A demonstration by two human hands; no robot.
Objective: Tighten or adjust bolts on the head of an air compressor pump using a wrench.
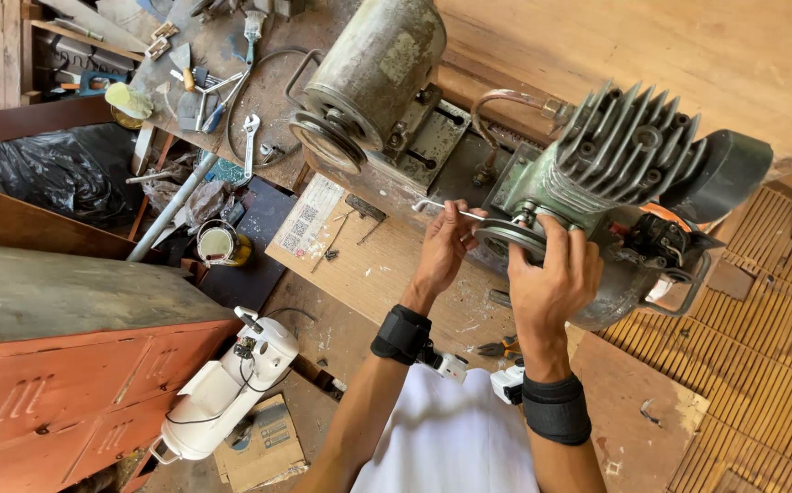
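A green finned compressor head [615, 155] sits on a grey tank, beside a worn cylindrical electric motor [373, 68] with its own pulley [327, 144]. My right hand [551, 274] grips the rim of the compressor's round pulley wheel [506, 236]. My left hand [443, 248] holds a thin metal wrench [434, 207] whose far end points at the pulley's hub. Both wrists wear black bands with small white devices.
A cluttered workbench [273, 100] at the upper left carries wrenches, pliers and a cable. An orange metal cabinet [67, 365] stands at the left, with a white appliance [227, 388] leaning beside it. Pliers [501, 347] lie on the wooden board. Slatted wood flooring [761, 347] is at the right.
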